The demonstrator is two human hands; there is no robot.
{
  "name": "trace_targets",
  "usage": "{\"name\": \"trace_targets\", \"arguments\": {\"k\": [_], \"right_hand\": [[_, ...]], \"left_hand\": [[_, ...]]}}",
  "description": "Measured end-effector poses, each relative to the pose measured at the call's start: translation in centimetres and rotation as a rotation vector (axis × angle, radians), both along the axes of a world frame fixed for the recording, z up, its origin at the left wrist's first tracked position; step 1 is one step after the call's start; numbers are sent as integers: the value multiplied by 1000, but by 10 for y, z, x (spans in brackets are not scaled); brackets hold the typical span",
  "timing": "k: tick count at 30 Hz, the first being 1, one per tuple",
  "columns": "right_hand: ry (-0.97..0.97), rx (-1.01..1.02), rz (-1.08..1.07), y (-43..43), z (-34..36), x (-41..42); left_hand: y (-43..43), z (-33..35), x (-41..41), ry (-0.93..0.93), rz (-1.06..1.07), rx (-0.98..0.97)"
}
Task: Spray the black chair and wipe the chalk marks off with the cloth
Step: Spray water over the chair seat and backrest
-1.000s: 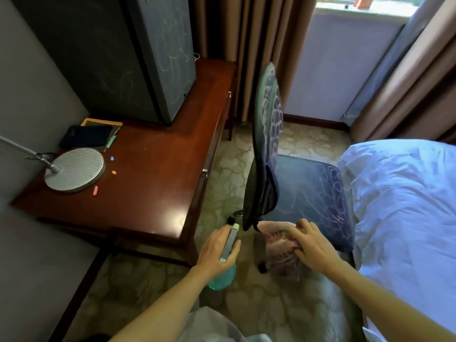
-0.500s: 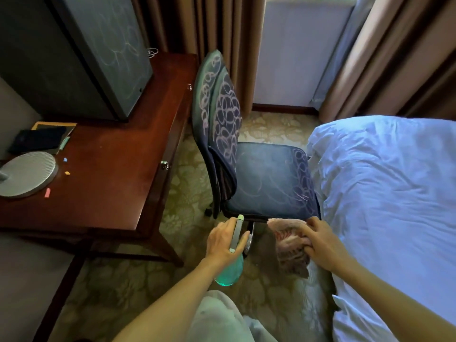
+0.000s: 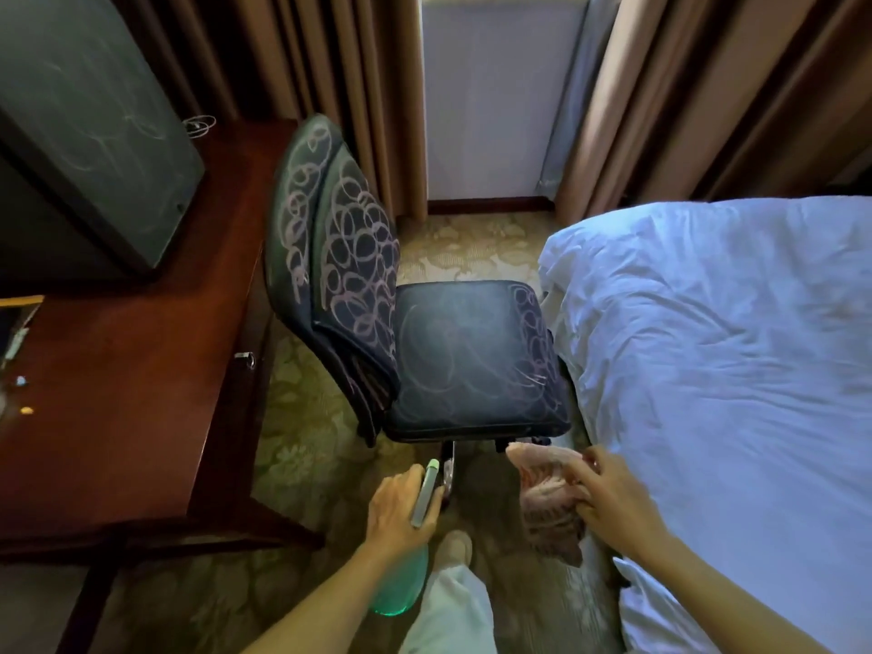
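The black chair (image 3: 467,361) stands mid-frame between desk and bed, its backrest to the left. Pale chalk loops cover the backrest and seat. My left hand (image 3: 398,509) grips a spray bottle (image 3: 401,587) with a teal body and grey-green head, just below the seat's front edge. My right hand (image 3: 613,498) holds a crumpled pinkish cloth (image 3: 542,493) near the seat's front right corner, apart from the chair.
A dark red wooden desk (image 3: 141,394) stands left of the chair, bearing a dark chalk-marked box (image 3: 94,134) and small chalk pieces (image 3: 26,410). A white-sheeted bed (image 3: 731,370) fills the right. Curtains (image 3: 358,87) hang behind. My trouser leg (image 3: 448,601) shows below.
The view swung right and closer; the chair now sits central, showing its scribbled backrest and seat. Both hands kept their hold on bottle and cloth near the seat's front edge.
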State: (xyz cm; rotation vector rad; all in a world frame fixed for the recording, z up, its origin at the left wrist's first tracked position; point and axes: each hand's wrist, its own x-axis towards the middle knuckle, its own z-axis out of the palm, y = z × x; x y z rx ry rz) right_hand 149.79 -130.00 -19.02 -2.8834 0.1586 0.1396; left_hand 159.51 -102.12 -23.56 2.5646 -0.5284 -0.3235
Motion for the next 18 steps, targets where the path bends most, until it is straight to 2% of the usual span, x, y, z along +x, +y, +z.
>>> {"name": "trace_targets", "arguments": {"k": [3,7,10,14,18], "right_hand": [[4,12,-21,-7,-2,4],[18,25,-23,-15,-9,12],[-8,69,-35,-23,-15,24],[-23,108,-31,-34,-21,51],[-2,100,-30,-43,-22,86]], "left_hand": [[-9,-6,13,47,-3,-86],[-23,-14,30,156,209,-163],[-28,-18,43,176,292,-130],[-22,-26,66,145,218,-48],[-12,-38,86,134,-19,-31]]}}
